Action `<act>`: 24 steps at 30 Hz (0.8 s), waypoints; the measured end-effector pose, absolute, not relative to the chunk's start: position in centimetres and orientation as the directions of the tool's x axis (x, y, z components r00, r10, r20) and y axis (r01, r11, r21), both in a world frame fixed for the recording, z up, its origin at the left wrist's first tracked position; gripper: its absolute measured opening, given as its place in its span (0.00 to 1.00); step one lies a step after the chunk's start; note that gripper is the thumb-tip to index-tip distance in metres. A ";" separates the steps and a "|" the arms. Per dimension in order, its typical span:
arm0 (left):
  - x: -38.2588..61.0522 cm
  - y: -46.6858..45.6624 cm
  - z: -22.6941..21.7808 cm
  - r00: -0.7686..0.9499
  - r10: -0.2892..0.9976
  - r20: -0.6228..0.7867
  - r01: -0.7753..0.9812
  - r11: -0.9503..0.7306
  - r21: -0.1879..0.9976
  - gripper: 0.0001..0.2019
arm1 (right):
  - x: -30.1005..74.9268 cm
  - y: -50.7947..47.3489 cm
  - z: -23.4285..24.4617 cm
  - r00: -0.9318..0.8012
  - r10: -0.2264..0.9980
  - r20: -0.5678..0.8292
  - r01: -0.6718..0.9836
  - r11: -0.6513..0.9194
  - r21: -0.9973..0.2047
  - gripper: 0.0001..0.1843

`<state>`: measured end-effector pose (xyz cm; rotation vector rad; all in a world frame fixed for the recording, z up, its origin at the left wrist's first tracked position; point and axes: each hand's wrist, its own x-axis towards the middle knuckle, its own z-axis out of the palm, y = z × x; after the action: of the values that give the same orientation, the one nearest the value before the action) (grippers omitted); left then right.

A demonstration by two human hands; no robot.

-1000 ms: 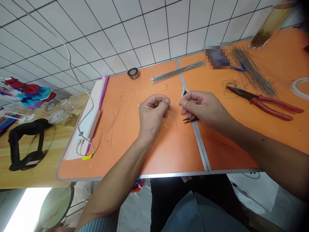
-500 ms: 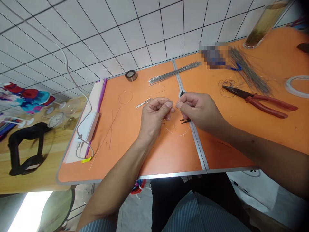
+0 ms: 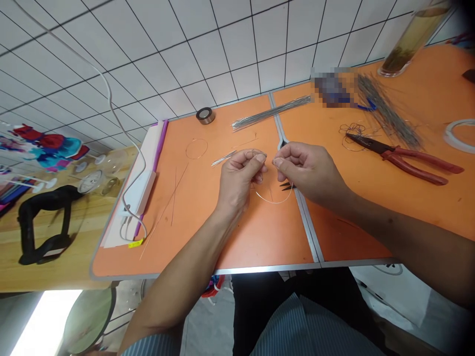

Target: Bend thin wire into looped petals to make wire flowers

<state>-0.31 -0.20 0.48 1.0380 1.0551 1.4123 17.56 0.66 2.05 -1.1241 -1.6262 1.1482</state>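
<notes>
Thin silver wire [image 3: 272, 200] curves in a shallow arc at six o'clock below the left hand [image 3: 239, 175] and right hand [image 3: 308, 170], both narrowly pinching it, over the smooth orange desk [image 3: 260, 242]. Black pointed tips [image 3: 285, 186] sit just beside the right hand; red-handled steel pliers [image 3: 404, 160] lie at three o'clock, straight metal rods [image 3: 272, 112] at twelve.

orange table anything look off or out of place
One thing stands out: a tangled snarl of thin wire lies beside the red-handled pliers on the orange table. It looks messy next to the neat, straight bundle of wires.
</notes>
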 end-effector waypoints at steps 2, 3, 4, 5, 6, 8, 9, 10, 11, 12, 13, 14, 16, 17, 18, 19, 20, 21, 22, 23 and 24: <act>-0.2 -0.2 0.5 -0.068 0.996 0.054 -0.225 -0.068 0.972 0.15 | 17.6 0.6 2.1 -0.254 0.959 0.130 0.210 0.185 -0.960 0.07; -0.2 -0.3 0.5 -0.062 0.997 0.053 -0.220 -0.066 0.973 0.16 | 17.6 0.5 2.1 -0.253 0.959 0.130 0.215 0.187 -0.958 0.07; -0.2 -0.3 0.4 -0.057 0.997 0.052 -0.214 -0.063 0.975 0.17 | 17.6 0.5 2.1 -0.254 0.959 0.130 0.218 0.188 -0.958 0.07; -0.1 -0.3 0.4 -0.050 0.998 0.049 -0.206 -0.058 0.977 0.18 | 17.7 0.5 2.1 -0.254 0.959 0.129 0.217 0.186 -0.958 0.07; -0.1 -0.3 0.4 -0.042 0.998 0.047 -0.196 -0.055 0.979 0.18 | 17.7 0.4 2.0 -0.253 0.959 0.128 0.214 0.185 -0.959 0.07; -0.1 -0.4 0.5 -0.015 0.999 0.042 -0.177 -0.044 0.983 0.19 | 17.7 0.5 1.9 -0.254 0.958 0.129 0.205 0.184 -0.961 0.07; -0.1 -0.4 0.5 -0.002 0.999 0.038 -0.169 -0.038 0.985 0.20 | 17.8 0.5 1.9 -0.257 0.957 0.131 0.199 0.186 -0.962 0.07; -0.1 -0.4 0.5 0.011 0.999 0.034 -0.163 -0.032 0.986 0.20 | 17.8 0.6 1.9 -0.263 0.955 0.134 0.193 0.188 -0.963 0.07; -0.2 -0.4 0.5 0.016 0.999 0.030 -0.161 -0.027 0.987 0.20 | 17.9 0.6 1.9 -0.275 0.952 0.135 0.187 0.191 -0.964 0.07; -0.2 -0.4 0.6 0.016 0.999 0.028 -0.161 -0.025 0.987 0.20 | 17.9 0.7 2.0 -0.292 0.947 0.131 0.184 0.190 -0.964 0.07; -0.2 -0.3 0.6 0.011 1.000 0.027 -0.164 -0.025 0.986 0.20 | 17.9 0.8 2.0 -0.309 0.943 0.121 0.186 0.185 -0.965 0.07; -0.3 -0.3 0.6 0.005 1.000 0.031 -0.169 -0.030 0.985 0.20 | 18.0 0.8 2.1 -0.322 0.941 0.108 0.189 0.176 -0.966 0.07; -0.4 -0.2 0.5 -0.004 0.999 0.039 -0.181 -0.040 0.983 0.19 | 18.0 0.8 2.2 -0.325 0.942 0.090 0.201 0.161 -0.966 0.07; -0.5 -0.1 0.5 -0.007 0.999 0.046 -0.188 -0.046 0.981 0.18 | 18.0 0.9 2.2 -0.314 0.945 0.088 0.203 0.157 -0.967 0.06; -0.6 -0.1 0.4 -0.005 0.999 0.053 -0.197 -0.053 0.979 0.18 | 18.0 0.9 2.3 -0.301 0.949 0.089 0.201 0.154 -0.967 0.06; -0.6 0.0 0.4 -0.002 0.998 0.058 -0.205 -0.057 0.977 0.17 | 18.1 0.9 2.3 -0.291 0.952 0.091 0.197 0.153 -0.968 0.06; -0.7 0.0 0.3 0.004 0.998 0.059 -0.211 -0.057 0.976 0.16 | 18.1 0.9 2.3 -0.285 0.954 0.092 0.192 0.151 -0.970 0.07; -0.7 0.0 0.3 0.010 0.998 0.054 -0.216 -0.051 0.975 0.15 | 18.1 1.0 2.4 -0.282 0.955 0.092 0.187 0.148 -0.971 0.07; -0.7 0.0 0.2 0.018 0.999 0.045 -0.217 -0.040 0.975 0.15 | 18.2 1.0 2.4 -0.282 0.955 0.090 0.179 0.144 -0.973 0.07; -0.7 0.0 0.2 0.027 0.999 0.032 -0.217 -0.026 0.976 0.15 | 18.2 1.1 2.4 -0.287 0.954 0.086 0.171 0.139 -0.975 0.07; -0.7 0.1 0.2 0.036 0.999 0.020 -0.215 -0.012 0.976 0.15 | 18.3 1.2 2.4 -0.295 0.952 0.080 0.164 0.133 -0.977 0.07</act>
<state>-0.68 0.05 0.17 1.0771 1.0137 1.2877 18.28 1.24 2.37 -1.1071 -1.6112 1.2433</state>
